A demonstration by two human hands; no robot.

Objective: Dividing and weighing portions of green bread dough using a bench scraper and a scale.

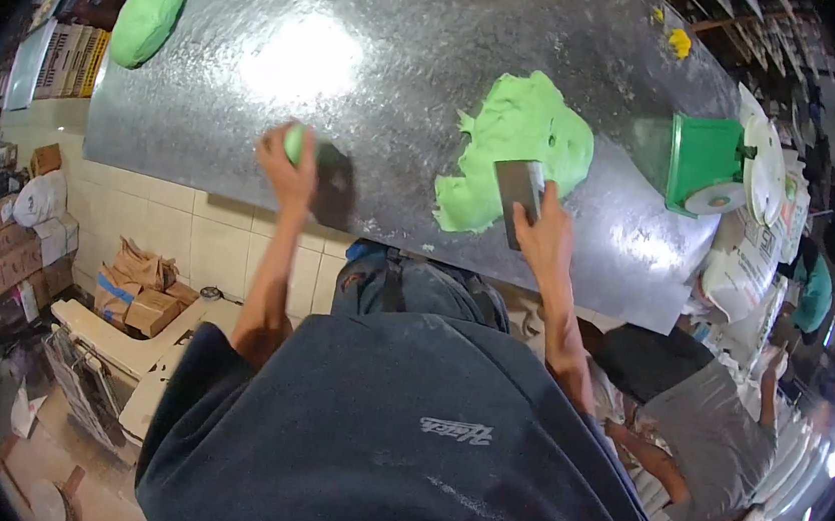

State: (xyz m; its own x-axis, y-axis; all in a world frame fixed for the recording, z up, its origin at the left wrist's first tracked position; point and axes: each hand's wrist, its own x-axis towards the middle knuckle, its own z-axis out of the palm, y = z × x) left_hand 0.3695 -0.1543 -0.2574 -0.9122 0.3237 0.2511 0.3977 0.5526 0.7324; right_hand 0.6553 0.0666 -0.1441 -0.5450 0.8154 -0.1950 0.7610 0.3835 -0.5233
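On the metal-topped table [405,78], toward 12 o'clock from the person, lies a large mass of green dough [522,140], spread unevenly. The right hand [544,235] is closed around a flat rectangular metal scraper [518,196], whose blade stands at the dough mass's 6 o'clock edge, touching it. The left hand [286,170], at 9 o'clock from the mass and well apart from it, is cupped over a small green dough ball [294,140], fingers curled on it against the tabletop. A green weighing scale [713,166] with a white dial sits at 3 o'clock from the dough mass, near the table's edge. Two smooth green dough loaves [149,16] rest at the table's 10 o'clock corner. Another person [713,430] in a grey shirt bends low at 4 o'clock, beside the table. Cardboard boxes [138,294] stand on the floor at 8 o'clock.
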